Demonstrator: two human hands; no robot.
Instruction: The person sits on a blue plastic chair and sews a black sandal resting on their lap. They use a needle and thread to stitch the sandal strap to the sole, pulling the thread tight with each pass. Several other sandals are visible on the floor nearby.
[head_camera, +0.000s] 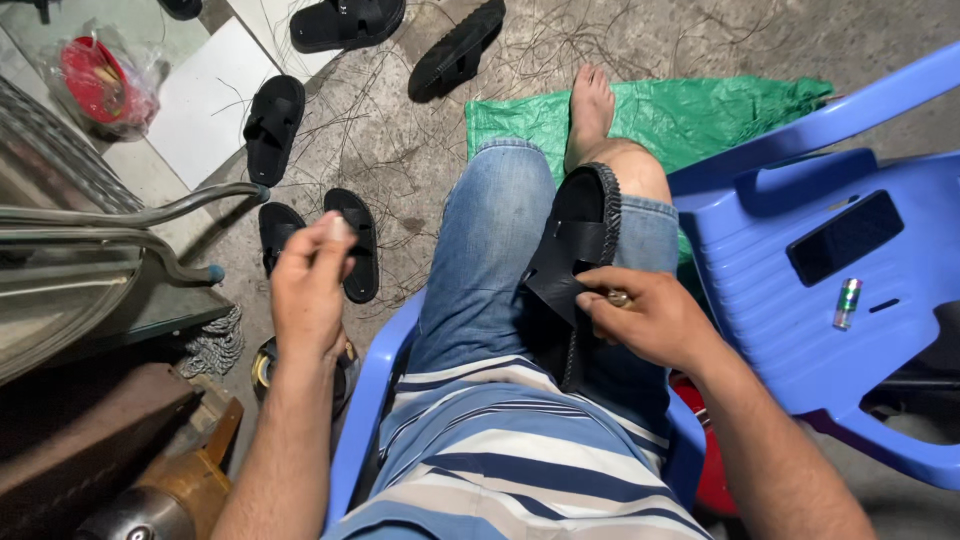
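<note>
One black sandal (578, 245) lay on our lap between the knees, its strap pinched by our right hand (645, 318). Our left hand (308, 285) was raised, fingertips pressed together on something too small to tell. Five more sandals (274, 122) waited on the floor; we judged much work remained.

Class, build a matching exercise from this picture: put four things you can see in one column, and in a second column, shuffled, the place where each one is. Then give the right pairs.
Things:
1. Black sandal
2. Dark phone
3. Green sheet
4. Red bowl in a plastic bag

Places:
A. on the blue chair's seat
B. on the floor, under the bare foot
C. far left, on the pale tiles
D. on the lap, held by the right hand

Pairs: 1-D, 2-A, 3-B, 4-C
</note>
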